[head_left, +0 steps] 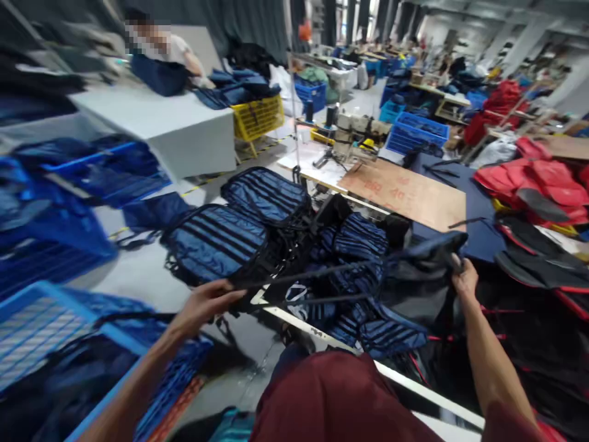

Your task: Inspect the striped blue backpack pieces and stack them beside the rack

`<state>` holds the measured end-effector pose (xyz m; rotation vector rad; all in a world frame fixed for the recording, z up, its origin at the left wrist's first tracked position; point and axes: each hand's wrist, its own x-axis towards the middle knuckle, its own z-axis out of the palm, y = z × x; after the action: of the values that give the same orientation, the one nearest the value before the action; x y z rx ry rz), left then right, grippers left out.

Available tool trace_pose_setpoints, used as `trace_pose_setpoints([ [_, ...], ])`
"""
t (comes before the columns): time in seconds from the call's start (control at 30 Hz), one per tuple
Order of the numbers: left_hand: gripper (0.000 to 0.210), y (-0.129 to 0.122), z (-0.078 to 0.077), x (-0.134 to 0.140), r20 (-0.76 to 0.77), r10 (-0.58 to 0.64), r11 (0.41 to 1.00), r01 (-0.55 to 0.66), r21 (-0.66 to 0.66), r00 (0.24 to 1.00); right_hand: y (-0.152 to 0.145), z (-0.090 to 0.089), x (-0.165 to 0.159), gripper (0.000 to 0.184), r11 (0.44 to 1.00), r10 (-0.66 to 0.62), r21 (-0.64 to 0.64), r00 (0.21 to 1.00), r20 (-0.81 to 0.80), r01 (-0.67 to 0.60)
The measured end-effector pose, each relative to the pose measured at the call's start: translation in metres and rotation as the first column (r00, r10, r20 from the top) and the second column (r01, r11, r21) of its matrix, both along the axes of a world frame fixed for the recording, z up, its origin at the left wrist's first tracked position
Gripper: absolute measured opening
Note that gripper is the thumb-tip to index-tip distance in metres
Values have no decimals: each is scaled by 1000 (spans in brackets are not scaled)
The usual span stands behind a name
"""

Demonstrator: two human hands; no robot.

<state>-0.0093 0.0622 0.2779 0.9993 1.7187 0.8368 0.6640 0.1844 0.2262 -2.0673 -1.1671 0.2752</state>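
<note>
My right hand [465, 279] is closed on the upper edge of a dark blue and black bag panel [414, 276], raised above the stack at my right. Long black straps [317, 273] run from this panel across to the left. At their far end my left hand [211, 307] pinches one strap between thumb and fingers. Beneath the straps, blue panels with black stripes [361, 239] lie piled up. Two more striped blue panels with black edging [221, 236] rest side by side, beyond my left hand. Motion blurs the held piece a little.
Blue plastic crates [41, 291] holding dark fabric stand at the left. A sewing machine [356, 132] and a brown board [405, 190] are ahead. Red and black pieces [538, 184] are heaped at right. A white table [156, 120] stands at back left, with a person behind it.
</note>
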Motion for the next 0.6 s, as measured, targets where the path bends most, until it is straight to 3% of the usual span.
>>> trace_pose_setpoints([
  [0.07,59,23,-9,-63,-215,28,999,-21,34,976,-10,5,-2,63,997,79,-5,996,-33,-79],
  [0.1,60,35,-14,-80,-278,63,997,-48,62,959,-14,7,-14,63,992,127,15,990,-58,-126],
  [0.13,62,47,-18,-87,-321,108,990,-74,117,941,-17,10,-30,63,985,169,52,982,-82,-165],
  [0.2,67,67,-25,-71,-395,89,977,-4,211,915,-21,17,-72,61,962,248,153,960,-129,-228],
  [0.3,77,84,-26,2,-419,-65,930,208,305,906,-31,23,-144,55,923,340,248,924,-174,-292],
  [0.37,73,85,-22,66,-253,-161,924,236,300,954,-45,20,-191,51,906,368,282,916,-158,-315],
  [0.43,72,80,-14,128,-18,-338,901,329,281,941,-66,9,-234,50,873,411,322,908,-78,-367],
  [0.5,72,73,-3,178,149,-425,884,373,282,893,-88,-8,-270,41,786,542,320,839,56,-529],
  [0.57,70,69,4,210,161,-415,889,362,279,895,-104,-27,-296,29,688,665,245,729,162,-683],
  [0.6,70,69,6,220,148,-397,896,348,277,906,-109,-36,-303,26,692,675,178,714,187,-700],
])
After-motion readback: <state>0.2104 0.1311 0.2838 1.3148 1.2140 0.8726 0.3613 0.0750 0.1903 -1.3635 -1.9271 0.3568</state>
